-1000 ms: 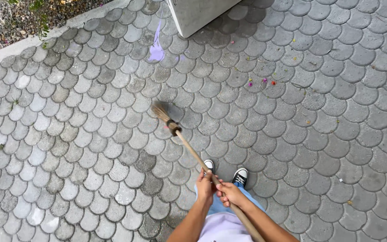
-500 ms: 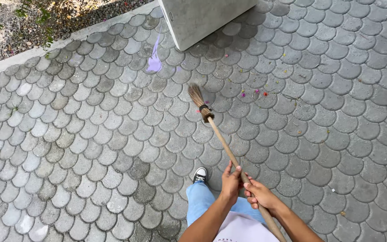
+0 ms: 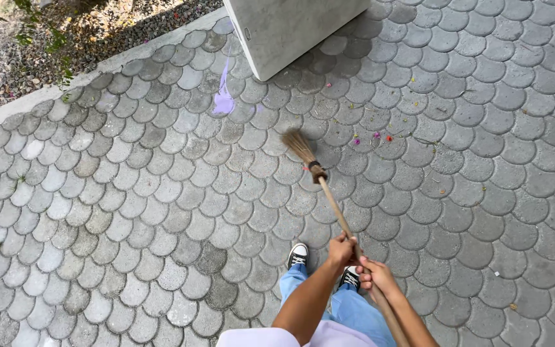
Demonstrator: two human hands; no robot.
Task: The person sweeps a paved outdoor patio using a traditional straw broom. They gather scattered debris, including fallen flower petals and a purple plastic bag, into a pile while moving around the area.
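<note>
Grey block [image 3: 293, 29] ahead of broom [image 3: 319, 177] — petals [image 3: 372, 136] beside.

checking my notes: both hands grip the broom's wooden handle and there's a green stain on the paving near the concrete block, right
Not quite. The stain is purple, not green, as the head view shows. The rest holds: the left hand and right hand both grip the broom by its wooden handle, and the stain lies near the concrete block.

The broom [image 3: 329, 193] slants from lower right of the frame up to centre, bristles on the paving [image 3: 130, 193]. A block [image 3: 290, 32] stands at top centre, a gravel strip [image 3: 85, 38] upper left, scattered petals [image 3: 374, 136] right of the bristles.
</note>
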